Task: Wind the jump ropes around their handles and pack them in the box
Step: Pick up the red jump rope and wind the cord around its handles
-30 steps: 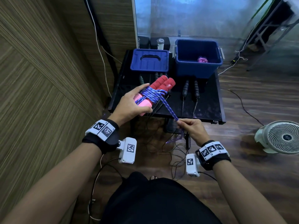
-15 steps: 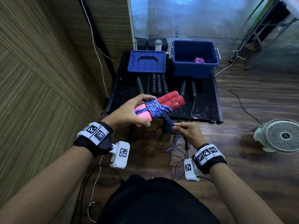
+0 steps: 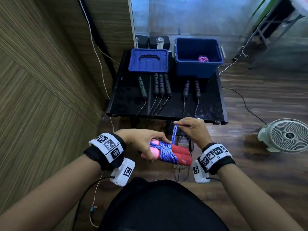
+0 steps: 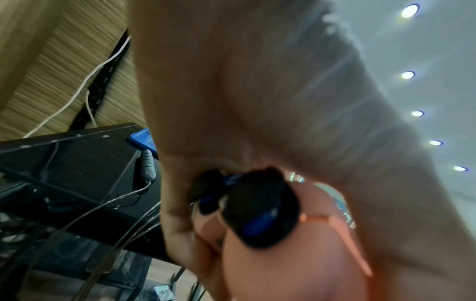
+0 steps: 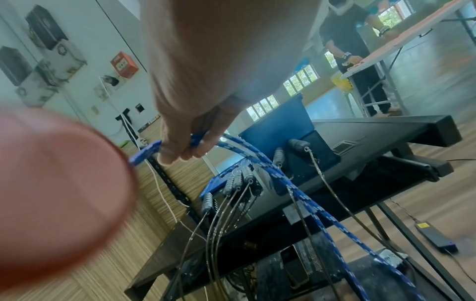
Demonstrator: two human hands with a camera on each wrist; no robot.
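My left hand grips a pair of pink and red foam handles held side by side, low in front of my body. Blue and white braided rope is wound several times round their middle. My right hand pinches the free rope just above the bundle, and the tail hangs down toward the floor. The open blue box stands at the table's back right with a wound pink rope inside. In the left wrist view the handle ends fill the palm.
The blue lid lies left of the box on the black table. Several black-handled ropes lie in a row, their cables hanging over the front edge. A white fan sits on the floor at right. A wood wall runs along the left.
I have lowered the bundle toward my body and turned it more level. My right hand has risen from below the bundle to above it, carrying the rope over.
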